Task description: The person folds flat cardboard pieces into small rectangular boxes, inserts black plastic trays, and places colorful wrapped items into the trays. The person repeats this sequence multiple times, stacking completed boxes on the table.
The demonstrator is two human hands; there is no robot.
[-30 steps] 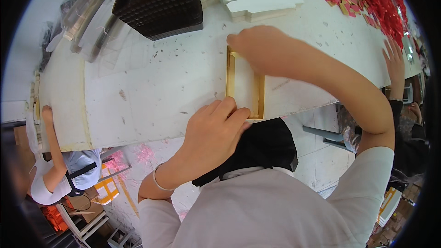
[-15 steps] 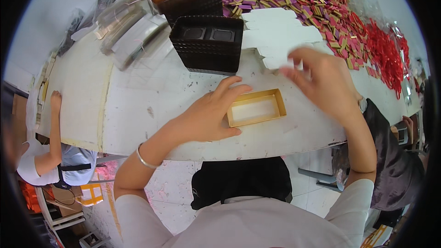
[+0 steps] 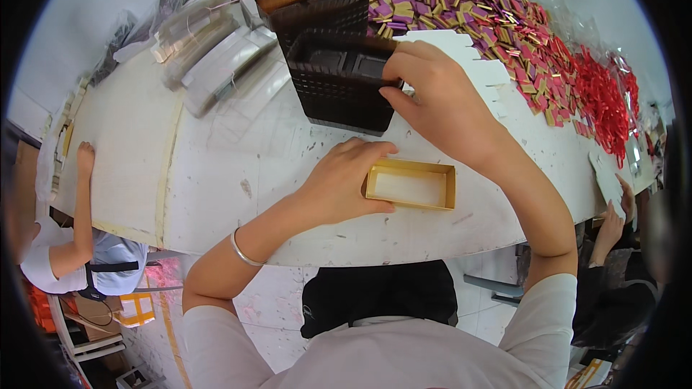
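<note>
Your left hand (image 3: 337, 179) clamps its grip on the left end of the gold box (image 3: 414, 170), just right of the frame's middle; hold lightly, because walls this thin-looking probably bow under a hard squeeze. The box lies open side up on the bench (image 3: 216, 194), so let the bench take its weight. Your right hand (image 3: 441, 97) is at the right edge of the dark trays (image 3: 339, 94), upper middle of the frame, thumb and fingers bent at the rim. Use your fingertips there, feel for just 1 layer and pull evenly, since nested trays likely cling and a sideways tug could tip the stack.

You cannot tell whether the right grip is clamped or only resting: the hand covers much of its own contact, and the dark ribs merge, so counting layers is hopeless. Your left hand hides the outside of the box's left end. White cards (image 3: 440, 42) sit partly behind your right hand. At the right edge, a co-worker's hands (image 3: 610, 227) show, the face a blur.
</note>
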